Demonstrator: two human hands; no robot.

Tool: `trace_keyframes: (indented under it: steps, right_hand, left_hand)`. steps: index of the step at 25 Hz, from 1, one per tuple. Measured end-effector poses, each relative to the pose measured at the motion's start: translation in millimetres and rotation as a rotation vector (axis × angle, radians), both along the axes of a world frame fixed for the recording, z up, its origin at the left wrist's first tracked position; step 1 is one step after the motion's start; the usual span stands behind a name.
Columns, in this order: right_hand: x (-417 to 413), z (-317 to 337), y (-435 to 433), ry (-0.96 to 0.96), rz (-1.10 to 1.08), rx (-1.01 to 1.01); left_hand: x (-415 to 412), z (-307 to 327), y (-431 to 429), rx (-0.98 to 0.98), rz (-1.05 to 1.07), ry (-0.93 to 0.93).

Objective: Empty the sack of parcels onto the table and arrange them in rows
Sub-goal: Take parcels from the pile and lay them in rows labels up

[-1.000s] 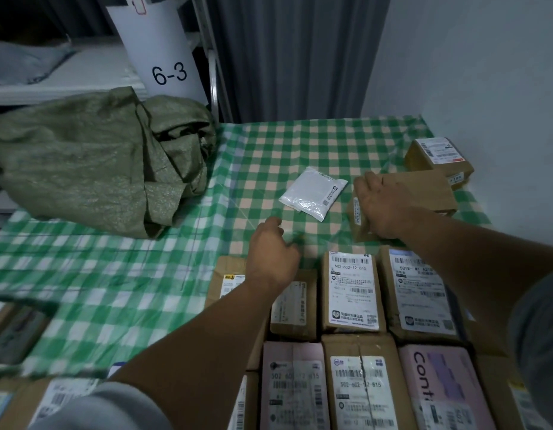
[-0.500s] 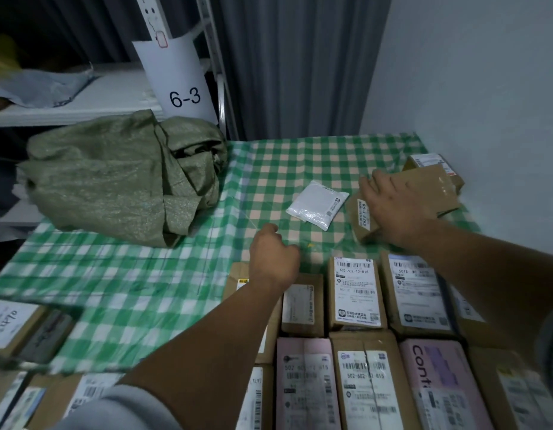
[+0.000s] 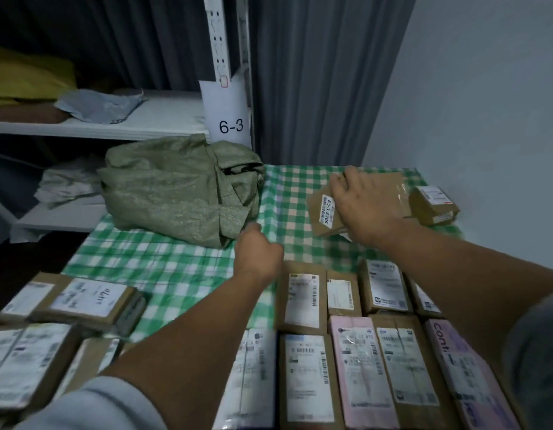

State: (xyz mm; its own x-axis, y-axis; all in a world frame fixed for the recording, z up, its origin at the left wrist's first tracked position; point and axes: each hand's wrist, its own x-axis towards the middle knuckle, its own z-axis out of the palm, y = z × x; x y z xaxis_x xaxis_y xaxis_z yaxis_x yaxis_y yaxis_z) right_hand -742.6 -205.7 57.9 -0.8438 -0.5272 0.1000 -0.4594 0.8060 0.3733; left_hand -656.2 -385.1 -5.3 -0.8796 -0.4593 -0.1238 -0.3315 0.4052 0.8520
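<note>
Parcels (image 3: pixel 303 302) lie label-up and edge to edge under both forearms, nearer than either hand. I judge these rows to be the finished part of the arranging. A pink parcel (image 3: pixel 362 367) sits among them, and the nearest ones are cut off by the bottom of the view. Left of the left forearm a looser cluster (image 3: pixel 89 299) is blurred, its labels unreadable.

The left hand (image 3: pixel 258 256) hovers just past the farthest row, over the checked table (image 3: pixel 176 265). Its back faces the camera and its fingers are curled under. Whether it pinches anything is hidden, so I cannot tell.

Farther out, the right hand (image 3: pixel 362 206) is spread across a flat brown parcel (image 3: pixel 393 186), fingers over its far edge, thumb out of sight. The parcel's near end looks tipped up off the cloth, so I judge it is held, probably to be brought into a row. Just right of that hand a small box (image 3: pixel 433 204) sits apart from the rows.

Beyond and left of the left hand the green sack (image 3: pixel 176 190) lies slumped and crumpled. Its mouth is folded over, so whatever it may contain cannot be seen. Behind it stand a shelf (image 3: pixel 129 122) and a sign (image 3: pixel 231 125) reading 6-3.
</note>
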Motion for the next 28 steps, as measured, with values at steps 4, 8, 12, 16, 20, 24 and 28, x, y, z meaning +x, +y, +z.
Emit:
trace_keyframes:
  steps: [4, 8, 12, 16, 20, 24, 28]
  right_hand:
    - [41, 20, -58, 0.003, 0.003, -0.111]
    - [70, 38, -119, -0.143, -0.106, -0.352]
    - [86, 32, -192, -0.373, -0.214, -0.692]
    - [91, 3, -248, -0.66, -0.363, -1.125]
    - [93, -49, -281, -0.914, -0.448, -1.322]
    - [87, -113, -303, -0.997, -0.53, -1.374]
    - [80, -150, -313, -1.04, -0.55, -1.405]
  left_hand:
    - [34, 25, -60, 0.01, 0.024, -0.004]
    - [75, 39, -122, 0.019, 0.054, -0.001]
    - [113, 36, -198, -0.097, 0.162, -0.055]
    - [141, 22, -261, -0.159, 0.273, -0.169]
    - [159, -9, -295, -0.207, 0.235, -0.284]
    - [158, -53, -308, -0.171, 0.15, -0.278]
    - [144, -79, -303, -0.085, 0.084, -0.232]
